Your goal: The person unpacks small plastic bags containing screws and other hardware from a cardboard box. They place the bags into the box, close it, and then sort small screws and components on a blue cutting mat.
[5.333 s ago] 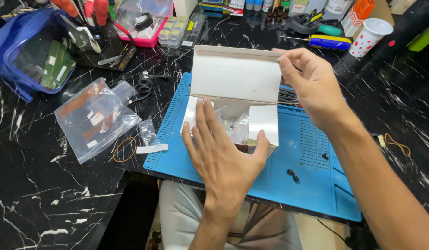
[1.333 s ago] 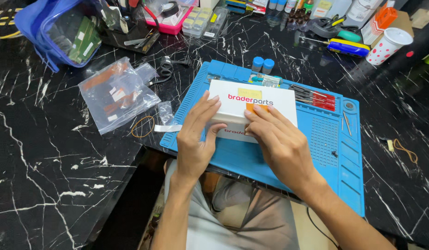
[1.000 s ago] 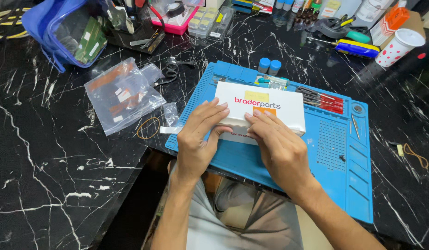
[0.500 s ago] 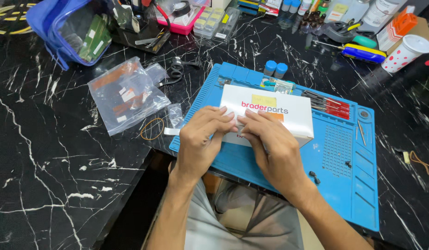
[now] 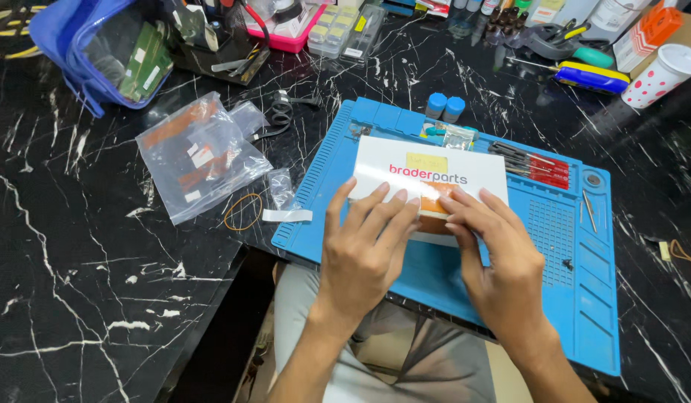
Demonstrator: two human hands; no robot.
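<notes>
Clear plastic bag (image 5: 200, 153) lies on black marble table (image 5: 77, 254), left of blue work mat (image 5: 584, 298). Left hand (image 5: 364, 250) and right hand (image 5: 502, 257), side by side, fingers flat, press the near edge of white box (image 5: 435, 168) on the mat.

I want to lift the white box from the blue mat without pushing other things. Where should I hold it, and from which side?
Probably by its two short ends, from above. The white box lies flat on the blue mat, and both ends look free. The left hand and right hand cover its near edge; small vials and a little bag crowd the far edge.
</notes>
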